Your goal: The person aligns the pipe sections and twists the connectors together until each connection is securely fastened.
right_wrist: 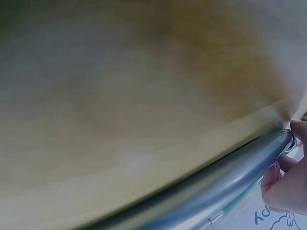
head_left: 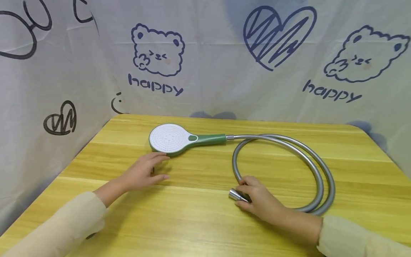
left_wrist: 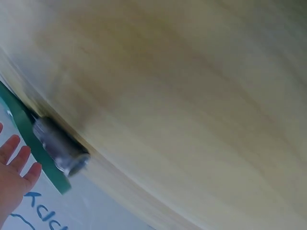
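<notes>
A green shower head (head_left: 169, 137) with a white spray face lies face up on the table, its handle pointing right. A grey metal shower hose (head_left: 316, 171) joins the handle and loops round to the right. My left hand (head_left: 146, 172) is beside the shower head's near rim, fingers extended and thumb apart; whether the fingertips touch the rim I cannot tell. My right hand (head_left: 264, 201) holds the hose near its free end between thumb and fingers, the silver conical connector (head_left: 236, 195) sticking out to the left. In the left wrist view the left hand (left_wrist: 14, 179) shows spread fingers.
The yellow wood-grain table (head_left: 192, 221) has its far edge against a white cloth backdrop (head_left: 212, 71) with drawn bears and hearts. More cloth rises along the left and right sides. The hose loop covers part of the table's right half.
</notes>
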